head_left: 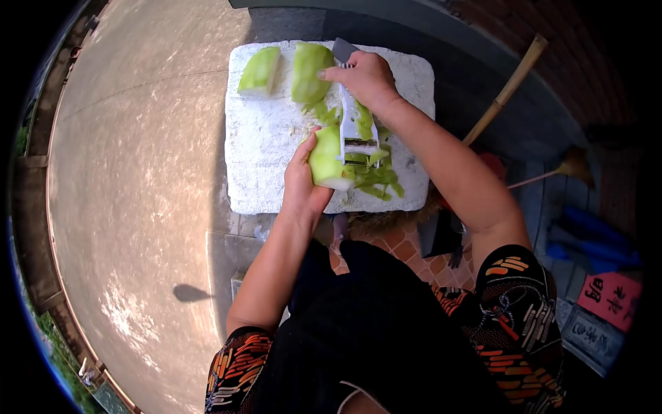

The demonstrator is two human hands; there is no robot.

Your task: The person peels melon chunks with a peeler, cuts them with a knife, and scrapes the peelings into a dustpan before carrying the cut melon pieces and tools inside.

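Gourd chunk [326, 160], pale green and smooth, sits gripped in the left hand [301, 181] over the rough white board [265, 148]; right hand [364, 77] clasps the peeler [357, 127] against it, curly peelings [378, 179] beneath.

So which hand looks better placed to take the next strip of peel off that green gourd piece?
Probably the right hand: it holds the white peeler against the gourd piece, which the left hand steadies.
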